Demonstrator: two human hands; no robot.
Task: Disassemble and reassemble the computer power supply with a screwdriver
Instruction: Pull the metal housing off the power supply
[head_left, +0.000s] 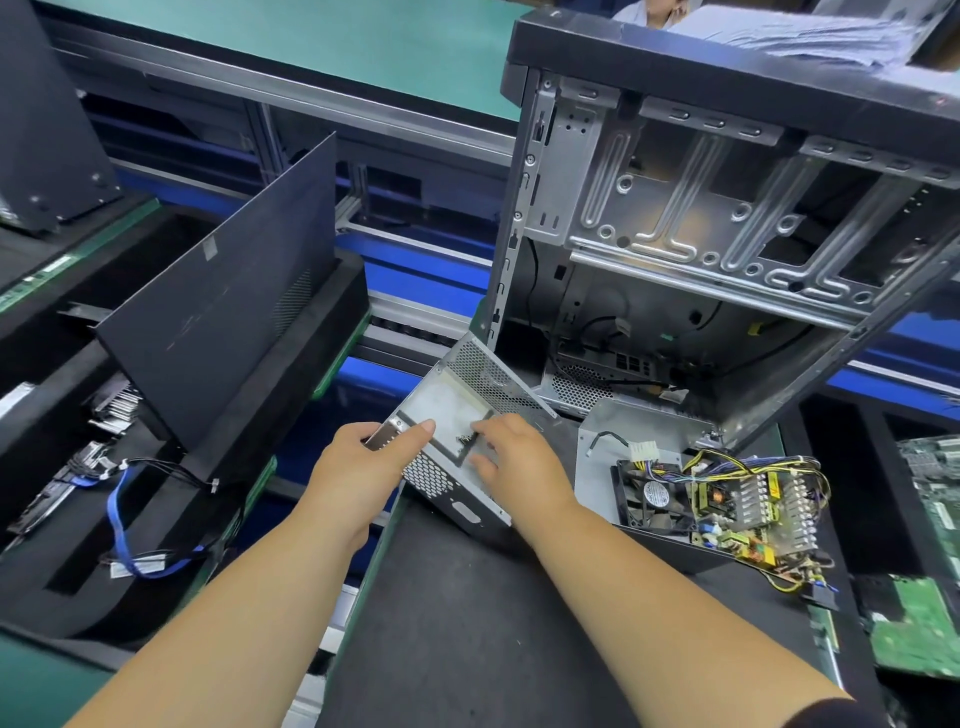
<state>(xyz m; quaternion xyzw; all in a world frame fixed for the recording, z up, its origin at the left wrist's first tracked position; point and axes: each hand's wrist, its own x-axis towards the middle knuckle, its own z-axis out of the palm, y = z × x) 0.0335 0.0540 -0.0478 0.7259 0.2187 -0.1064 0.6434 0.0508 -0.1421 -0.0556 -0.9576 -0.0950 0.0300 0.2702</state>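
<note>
Now both hands on cover (457, 410)

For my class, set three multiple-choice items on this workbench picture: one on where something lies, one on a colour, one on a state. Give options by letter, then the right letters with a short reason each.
1. Where does the opened power supply base with its circuit board lie?
A. To the right of the metal cover
B. Inside the computer case
C. On the left tray

2. What colour is the flat cable on the left tray?
A. Red
B. Blue
C. White

3. What is the state of the metal cover?
A. Screwed onto the base
B. Lying untouched on the mat
C. Off the base, held by the left hand

Answers:
1 A, the base sits on the black mat right of the cover, in front of the computer case.
2 B, the cable is plainly blue.
3 C, the left hand grips the cover's edge while the right hand touches small screws on it.
</note>
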